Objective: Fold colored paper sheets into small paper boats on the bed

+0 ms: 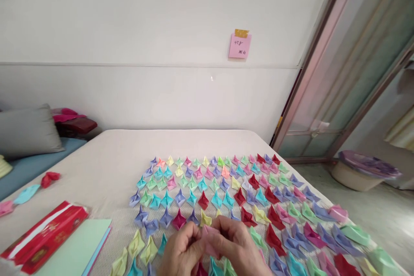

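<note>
My left hand [185, 248] and my right hand [237, 243] are close together near the bottom middle, thumbs and fingers pinching a folded pink paper [210, 241] between them. Its lower part is partly hidden by my thumbs. Below and around my hands, rows of small folded paper boats [166, 199] in blue, green, red, yellow, pink and purple cover much of the tablecloth [113, 168]. A yellow paper boat [205, 219] sits just beyond my fingertips.
At left lie a stack of coloured paper sheets [76, 246], a red packet [45, 237] and a few loose folded papers [27, 194]. A grey cushion [29, 133] rests beyond the table's left edge. A lined bin [362, 172] stands on the floor at right. A pink note [239, 46] is taped to the wall.
</note>
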The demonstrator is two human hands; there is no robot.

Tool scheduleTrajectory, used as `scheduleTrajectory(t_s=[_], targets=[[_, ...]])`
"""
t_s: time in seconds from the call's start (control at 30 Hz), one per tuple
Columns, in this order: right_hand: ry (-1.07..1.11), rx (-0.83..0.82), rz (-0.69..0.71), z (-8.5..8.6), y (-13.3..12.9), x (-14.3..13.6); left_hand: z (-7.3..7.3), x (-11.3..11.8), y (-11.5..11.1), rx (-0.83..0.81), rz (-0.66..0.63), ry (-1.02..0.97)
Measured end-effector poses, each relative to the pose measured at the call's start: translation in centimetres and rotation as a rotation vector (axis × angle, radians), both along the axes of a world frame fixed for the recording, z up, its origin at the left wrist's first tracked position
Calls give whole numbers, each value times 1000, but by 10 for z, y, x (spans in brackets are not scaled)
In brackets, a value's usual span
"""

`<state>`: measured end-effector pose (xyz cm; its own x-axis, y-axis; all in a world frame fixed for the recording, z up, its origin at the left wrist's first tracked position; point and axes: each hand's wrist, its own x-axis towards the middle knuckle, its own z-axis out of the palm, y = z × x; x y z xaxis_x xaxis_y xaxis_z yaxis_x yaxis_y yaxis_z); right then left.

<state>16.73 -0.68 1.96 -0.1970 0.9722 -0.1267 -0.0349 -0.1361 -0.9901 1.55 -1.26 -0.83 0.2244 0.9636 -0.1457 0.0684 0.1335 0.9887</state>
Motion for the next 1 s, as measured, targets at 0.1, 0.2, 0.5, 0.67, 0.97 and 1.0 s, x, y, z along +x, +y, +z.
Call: scheduleTrajectory(t_s=[0.1,0.2,0.5,0.67,0.97,1.0], targets=[[38,21,19,-4,1,-1,3,0,-1,-8,-16,-24],[87,40,-89,-3,-1,-5,6,4,-2,19,57,-41],[142,-37,-45,-11,0,-2,9,4,-4,24,-35,20],[107,-69,-106,-18,5,2,8,4,-3,-67,2,-67],[280,211,87,-16,8,11,8,-1,0,-338,-53,-540],[273,244,104,-17,9,11,8,1,0,-341,-40,-549]])
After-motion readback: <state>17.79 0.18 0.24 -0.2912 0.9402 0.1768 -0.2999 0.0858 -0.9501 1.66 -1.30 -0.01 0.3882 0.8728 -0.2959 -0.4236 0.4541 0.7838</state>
